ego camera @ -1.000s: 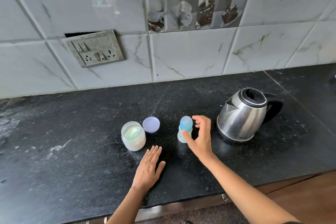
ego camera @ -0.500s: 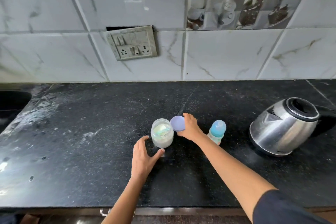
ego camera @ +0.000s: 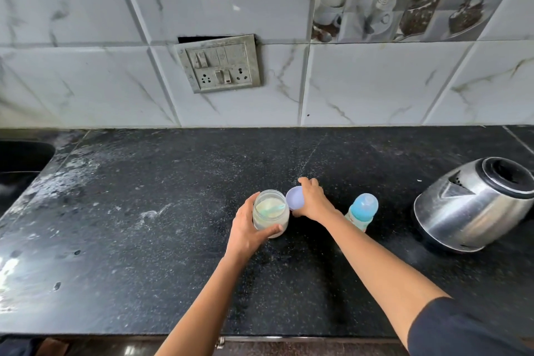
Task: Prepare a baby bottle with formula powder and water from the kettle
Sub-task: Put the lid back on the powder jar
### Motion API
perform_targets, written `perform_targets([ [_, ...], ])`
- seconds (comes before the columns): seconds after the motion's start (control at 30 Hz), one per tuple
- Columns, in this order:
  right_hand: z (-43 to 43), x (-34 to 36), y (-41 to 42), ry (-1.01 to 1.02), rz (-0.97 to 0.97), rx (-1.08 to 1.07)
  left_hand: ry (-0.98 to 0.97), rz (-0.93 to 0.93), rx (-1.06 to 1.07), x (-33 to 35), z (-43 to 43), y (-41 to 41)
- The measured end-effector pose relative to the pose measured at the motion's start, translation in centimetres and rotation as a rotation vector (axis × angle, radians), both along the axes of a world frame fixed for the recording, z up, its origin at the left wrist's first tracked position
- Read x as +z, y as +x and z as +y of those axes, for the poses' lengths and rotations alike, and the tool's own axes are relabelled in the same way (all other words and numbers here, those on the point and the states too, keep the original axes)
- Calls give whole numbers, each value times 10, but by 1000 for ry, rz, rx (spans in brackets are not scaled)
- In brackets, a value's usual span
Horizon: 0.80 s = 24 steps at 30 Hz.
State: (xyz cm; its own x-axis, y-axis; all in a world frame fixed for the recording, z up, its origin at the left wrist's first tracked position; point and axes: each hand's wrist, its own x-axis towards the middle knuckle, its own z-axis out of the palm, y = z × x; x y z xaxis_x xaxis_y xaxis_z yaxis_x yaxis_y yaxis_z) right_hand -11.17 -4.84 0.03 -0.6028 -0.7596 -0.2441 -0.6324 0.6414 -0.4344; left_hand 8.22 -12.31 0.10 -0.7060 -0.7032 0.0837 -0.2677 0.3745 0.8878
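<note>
Bare counter (ego camera: 144,240) lies left of the jar (ego camera: 270,212); rightward stand bottle (ego camera: 362,209) and kettle (ego camera: 474,205).

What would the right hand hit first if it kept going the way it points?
Probably the jar: the right hand, holding the lid, points away and leftward, close beside the jar's rim. If it clears that, only bare counter before the wall. Depth is unclear.

The counter (ego camera: 173,269) is showing black flecked with white, and the wall tiles (ego camera: 375,81) are showing white with grey marble veins. The clear jar (ego camera: 270,212) is showing cream powder beside a lilac lid (ego camera: 295,197). The bottle (ego camera: 364,205) is wearing a blue cap, and the kettle (ego camera: 474,211) is gleaming silver with a black top.
</note>
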Motion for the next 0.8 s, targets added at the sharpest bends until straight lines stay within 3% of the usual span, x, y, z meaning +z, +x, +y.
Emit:
perform_targets([
  [0.13, 7, 45, -6, 10, 59, 275, 54, 18, -47, 0, -5, 0],
  [0.27, 2, 90, 4, 63, -7, 482, 84, 30, -76, 0, -8, 1],
  [0.47, -17, 98, 28, 45, -125, 603, 172, 11, -71, -8, -9, 5],
  [0.8, -22, 75, 48, 41, 116, 643, 213, 12, -58, -16, -12, 6],
])
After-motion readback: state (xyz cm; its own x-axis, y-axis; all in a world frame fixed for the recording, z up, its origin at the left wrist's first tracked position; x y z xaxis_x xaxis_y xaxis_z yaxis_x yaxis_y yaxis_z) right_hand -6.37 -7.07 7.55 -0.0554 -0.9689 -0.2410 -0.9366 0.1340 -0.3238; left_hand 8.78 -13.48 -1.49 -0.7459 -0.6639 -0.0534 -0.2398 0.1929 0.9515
